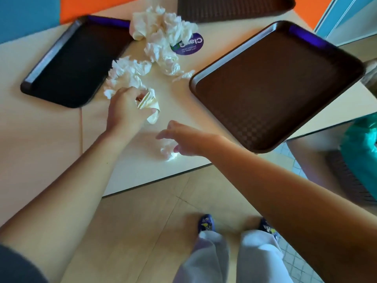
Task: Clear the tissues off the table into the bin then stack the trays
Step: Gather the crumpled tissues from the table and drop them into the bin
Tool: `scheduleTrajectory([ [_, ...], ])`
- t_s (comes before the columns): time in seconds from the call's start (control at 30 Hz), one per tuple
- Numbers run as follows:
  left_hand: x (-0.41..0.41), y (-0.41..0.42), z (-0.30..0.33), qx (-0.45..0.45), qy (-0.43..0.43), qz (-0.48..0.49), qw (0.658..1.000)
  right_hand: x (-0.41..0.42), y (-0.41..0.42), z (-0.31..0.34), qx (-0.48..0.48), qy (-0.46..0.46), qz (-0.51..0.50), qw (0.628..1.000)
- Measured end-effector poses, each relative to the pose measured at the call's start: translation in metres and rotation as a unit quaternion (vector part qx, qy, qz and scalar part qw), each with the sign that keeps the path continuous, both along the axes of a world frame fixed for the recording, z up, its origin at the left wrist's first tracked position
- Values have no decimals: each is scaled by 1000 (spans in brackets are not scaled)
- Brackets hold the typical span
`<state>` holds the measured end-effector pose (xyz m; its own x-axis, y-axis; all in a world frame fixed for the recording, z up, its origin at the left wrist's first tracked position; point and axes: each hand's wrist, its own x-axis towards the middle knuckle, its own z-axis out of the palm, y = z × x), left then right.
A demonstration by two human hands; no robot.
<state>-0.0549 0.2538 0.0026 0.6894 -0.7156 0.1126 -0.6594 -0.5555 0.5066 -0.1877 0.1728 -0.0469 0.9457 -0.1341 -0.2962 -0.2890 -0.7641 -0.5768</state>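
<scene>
Pale table (51,139), seen from above. Left hand (126,108) is closed around a crumpled tissue (150,105); the wad sticks out on the thumb side, its tail hanging down to the tabletop. Just beyond the knuckles lies a second crumpled tissue (127,71), touching or nearly touching the fingers.

Right hand (183,138) is open, fingers spread and curved, palm down over a small tissue (169,151) near the table's front edge. Fingertips sit at the tissue; a grip cannot be confirmed through the blur.

A larger heap of tissues (161,31) lies farther back, between the trays, partly covering a round purple sticker (190,45).

Black tray (71,60) flat on the table to the left of the heap. Brown tray (275,84) to the right, its near corner overhanging the table edge. A third tray (230,8) at the far edge, cut off by the frame.

Bin with green liner (361,152) stands on the floor, right, below table level, well apart from both hands.
</scene>
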Motion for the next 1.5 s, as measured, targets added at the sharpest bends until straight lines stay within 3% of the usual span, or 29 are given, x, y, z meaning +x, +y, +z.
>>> scheduleTrajectory([
  [0.27,-17,27,-25,41,11,7,999,-3,15,-19,1,-15,70,997],
  [0.53,-29,21,-12,19,-43,35,998,-13,-5,2,-33,-33,-17,999],
  [0.8,-89,-68,14,-42,-55,-15,998,-90,-89,51,-42,-104,-172,979],
  [1.0,-179,-155,24,-55,-39,-104,992,-191,-151,63,-66,-124,-299,944],
  [1.27,-325,-251,22,-44,84,-227,969,-341,-217,52,-62,-127,-458,878],
  [1.5,-439,-309,-29,29,143,-305,941,-455,-240,2,-27,-90,-587,804],
])
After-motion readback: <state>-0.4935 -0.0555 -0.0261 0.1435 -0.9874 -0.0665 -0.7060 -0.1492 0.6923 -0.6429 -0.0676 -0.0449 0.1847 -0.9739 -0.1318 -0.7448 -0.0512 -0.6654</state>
